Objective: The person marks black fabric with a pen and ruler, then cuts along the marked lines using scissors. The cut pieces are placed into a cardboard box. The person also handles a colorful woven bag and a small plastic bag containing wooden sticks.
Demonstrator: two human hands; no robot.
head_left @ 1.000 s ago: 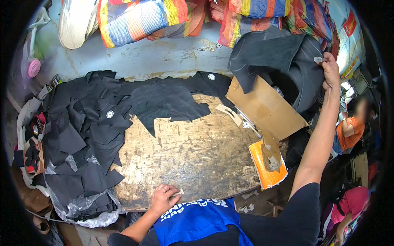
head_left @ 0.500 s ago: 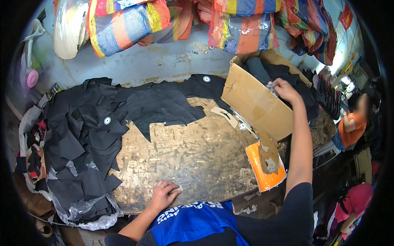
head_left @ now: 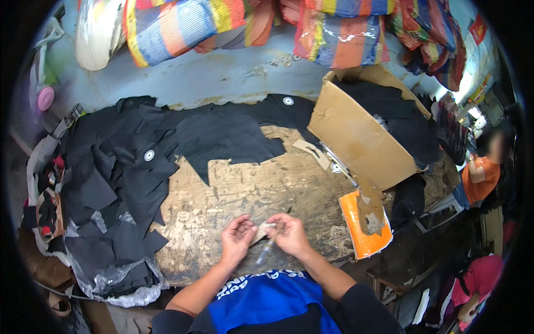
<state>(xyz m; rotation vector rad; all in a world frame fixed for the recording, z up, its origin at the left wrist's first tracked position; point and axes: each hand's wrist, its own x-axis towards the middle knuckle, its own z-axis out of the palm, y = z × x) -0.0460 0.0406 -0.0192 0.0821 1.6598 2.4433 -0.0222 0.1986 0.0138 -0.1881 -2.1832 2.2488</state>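
Both hands working a small piece at lower centre
Left hand [head_left: 236,240] and right hand [head_left: 289,234] pinch a small pale tag [head_left: 266,229]; right also grips a thin clear pen-like tool [head_left: 267,249].

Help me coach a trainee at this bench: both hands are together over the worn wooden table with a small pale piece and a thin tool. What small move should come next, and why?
Probably steady the small pale piece with the left hand and bring the thin tool in the right hand onto it. Both hands already meet at it above the wooden table, and the black cloth pieces lie well off to the left, out of the way.
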